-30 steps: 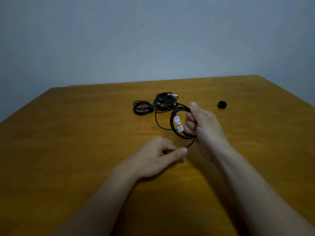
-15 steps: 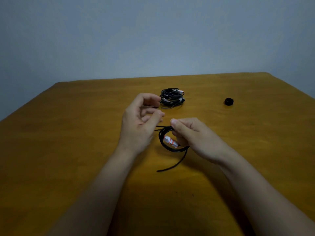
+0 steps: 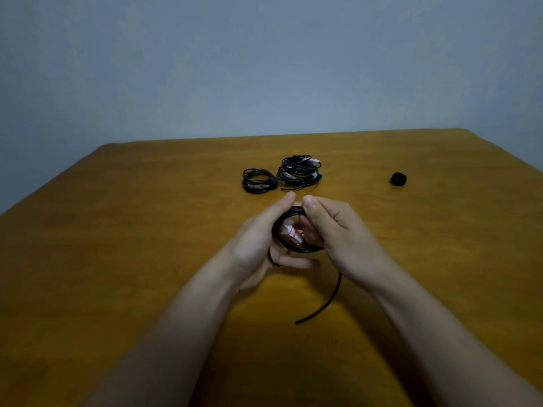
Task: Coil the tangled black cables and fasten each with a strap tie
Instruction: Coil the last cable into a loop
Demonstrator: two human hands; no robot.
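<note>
fingers (image 3: 287, 201) of left hand (image 3: 258, 245) curled round left side of small black coil (image 3: 296, 248), thumb tip up at its top rim; fingers (image 3: 312, 207) of right hand (image 3: 343, 239) curled round opposite side, thumb pressed on same rim. coil held upright between both hands, just above tabletop (image 3: 117, 259), white-and-red plug (image 3: 291, 232) showing inside the loop. loose tail (image 3: 330, 298) hanging out below right hand, tip on or just above the wood. further out, beyond the hands: small neat coil (image 3: 258, 181) and bigger tangled pile (image 3: 298, 171) side by side, close together; strap tie roll (image 3: 398, 179) well apart to the right, lying alone. likely trouble from here: turns springing open on any loosening of either grip during a reach for the strap tie roll, nothing binding them yet; loose tail left outside the wrap and dragging; plug slipping out of the loop and snagging on a turn. safer with one hand pinching all turns together before any release by the other.
</note>
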